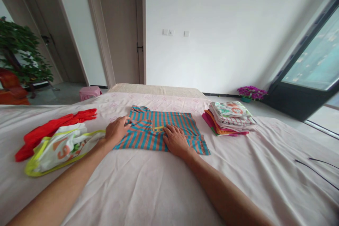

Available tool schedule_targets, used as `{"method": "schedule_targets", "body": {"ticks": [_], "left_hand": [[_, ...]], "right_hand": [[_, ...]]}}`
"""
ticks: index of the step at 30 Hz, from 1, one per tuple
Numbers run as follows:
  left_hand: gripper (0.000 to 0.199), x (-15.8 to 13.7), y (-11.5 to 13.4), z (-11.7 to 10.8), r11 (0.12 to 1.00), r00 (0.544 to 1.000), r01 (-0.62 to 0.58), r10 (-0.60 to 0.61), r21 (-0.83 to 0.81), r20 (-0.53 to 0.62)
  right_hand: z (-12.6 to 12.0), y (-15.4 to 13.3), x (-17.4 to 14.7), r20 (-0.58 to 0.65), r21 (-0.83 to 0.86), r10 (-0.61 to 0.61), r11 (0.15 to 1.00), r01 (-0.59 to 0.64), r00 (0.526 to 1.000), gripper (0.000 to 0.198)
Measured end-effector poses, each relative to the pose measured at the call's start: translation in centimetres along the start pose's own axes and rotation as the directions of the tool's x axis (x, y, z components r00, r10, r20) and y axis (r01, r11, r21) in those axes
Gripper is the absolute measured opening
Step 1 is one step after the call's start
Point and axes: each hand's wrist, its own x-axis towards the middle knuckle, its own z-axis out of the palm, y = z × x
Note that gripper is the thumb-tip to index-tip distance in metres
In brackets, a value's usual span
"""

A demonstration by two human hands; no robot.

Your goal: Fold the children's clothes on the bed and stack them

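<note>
A blue and brown striped shirt lies on the bed in front of me, its sides partly folded in and a yellow patch at its middle. At the shirt's left edge, my left hand has its fingers curled round the fabric. My right hand rests palm down on the right half, fingers stretched out beside the yellow patch. The cloth beneath both hands is hidden.
On the left lie a red garment and a white cloth with yellow-green trim. A stack of folded clothes stands at the right. Dark cables cross the pale bedsheet at far right. Beyond the bed is a pink stool.
</note>
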Motion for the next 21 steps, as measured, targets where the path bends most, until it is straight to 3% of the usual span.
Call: {"method": "schedule_targets", "body": {"ticks": [6,14,21], "left_hand": [[0.018,1.7,0.9,1.6,0.998,0.995,0.066,-0.067,0.017,0.077],[0.028,3.1,-0.1,1.7,0.968,0.970,0.239,-0.241,-0.072,-0.021],[0.037,0.7,0.5,1.2,0.989,0.991,0.129,-0.132,-0.075,-0.032]], "right_hand": [[0.1,0.1,0.0,-0.005,-0.003,0.002,1.000,-0.002,1.000,0.042],[0.1,0.1,0.0,-0.012,0.002,-0.006,1.000,0.006,1.000,0.041],[-0.1,0.2,-0.1,-0.005,-0.001,-0.021,1.000,0.021,1.000,0.041]]}}
